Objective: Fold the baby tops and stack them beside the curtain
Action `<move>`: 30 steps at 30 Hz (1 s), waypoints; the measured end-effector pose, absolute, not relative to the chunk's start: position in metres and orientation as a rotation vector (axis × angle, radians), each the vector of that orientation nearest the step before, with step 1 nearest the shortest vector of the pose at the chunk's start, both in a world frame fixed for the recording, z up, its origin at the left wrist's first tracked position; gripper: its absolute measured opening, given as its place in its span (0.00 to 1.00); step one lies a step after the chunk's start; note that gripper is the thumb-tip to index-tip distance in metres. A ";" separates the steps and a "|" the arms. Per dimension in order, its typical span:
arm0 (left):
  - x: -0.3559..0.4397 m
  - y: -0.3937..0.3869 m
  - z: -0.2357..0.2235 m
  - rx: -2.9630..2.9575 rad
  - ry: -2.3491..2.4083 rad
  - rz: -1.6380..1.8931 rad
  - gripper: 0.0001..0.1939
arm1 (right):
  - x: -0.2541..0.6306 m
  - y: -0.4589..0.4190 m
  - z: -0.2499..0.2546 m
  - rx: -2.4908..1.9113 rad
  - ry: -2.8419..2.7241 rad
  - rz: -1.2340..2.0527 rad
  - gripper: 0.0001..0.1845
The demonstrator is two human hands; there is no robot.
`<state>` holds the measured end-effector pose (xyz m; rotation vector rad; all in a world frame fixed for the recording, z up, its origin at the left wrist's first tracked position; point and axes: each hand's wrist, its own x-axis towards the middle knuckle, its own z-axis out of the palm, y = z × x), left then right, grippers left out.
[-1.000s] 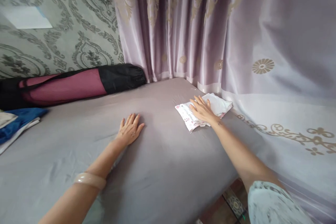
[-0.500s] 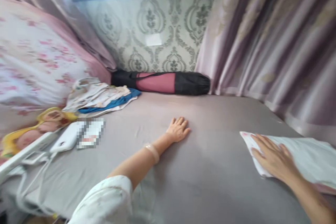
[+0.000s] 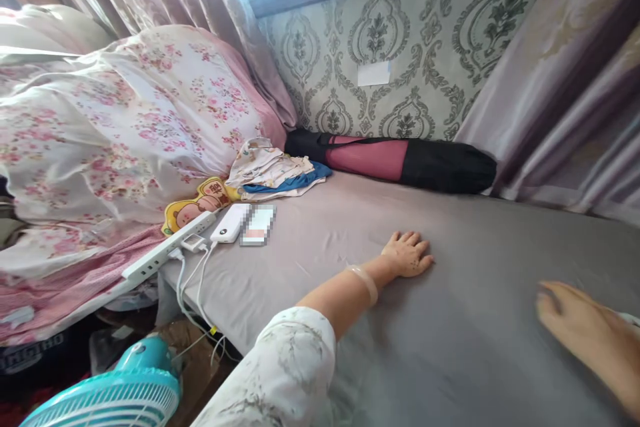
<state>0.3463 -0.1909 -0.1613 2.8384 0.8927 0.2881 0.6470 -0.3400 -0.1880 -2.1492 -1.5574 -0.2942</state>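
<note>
My left hand (image 3: 407,253) lies flat on the grey-mauve bed sheet (image 3: 350,213), palm down with its fingers spread. A pale bangle (image 3: 369,285) circles that wrist. At the right edge, my right hand (image 3: 583,327) is over the sheet, smeared by motion. Its thumb and forefinger show slightly apart, with nothing visible between them; the other fingers are hidden. Behind it at the frame's edge is a small bit of white cloth (image 3: 631,317), mostly out of view.
A black and red roll bag (image 3: 370,160) lies along the wall beside folded clothes (image 3: 273,170). At left are a white power bank (image 3: 231,223), a blurred-out flat item (image 3: 259,225), a power strip (image 3: 167,247) with cables and a turquoise fan (image 3: 107,393). Floral bedding (image 3: 140,120) is piled behind.
The view has swung left, bringing the fan and more bedding into sight. My left hand still rests flat on the sheet. My right hand no longer lies on the white cloth, now nearly out of view.
</note>
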 end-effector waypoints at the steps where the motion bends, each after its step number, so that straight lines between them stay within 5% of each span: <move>1: 0.345 -0.187 -0.159 2.815 0.875 0.258 0.28 | 0.620 -0.326 -0.186 -2.172 -1.612 -0.212 0.37; 7: 0.303 -0.139 -0.129 2.410 0.604 0.140 0.18 | 0.472 -0.260 -0.181 -2.168 -1.812 -0.015 0.31; 10: 0.247 -0.108 -0.112 2.152 1.143 0.472 0.12 | 0.436 -0.249 -0.179 -2.224 -1.842 0.018 0.32; 21: -0.001 -0.030 -0.065 1.810 2.149 0.943 0.20 | 0.412 -0.250 -0.191 -2.284 -1.898 -0.191 0.36; 30: -0.094 -0.008 -0.052 1.683 2.480 0.879 0.21 | 0.407 -0.253 -0.187 -2.265 -1.887 -0.281 0.35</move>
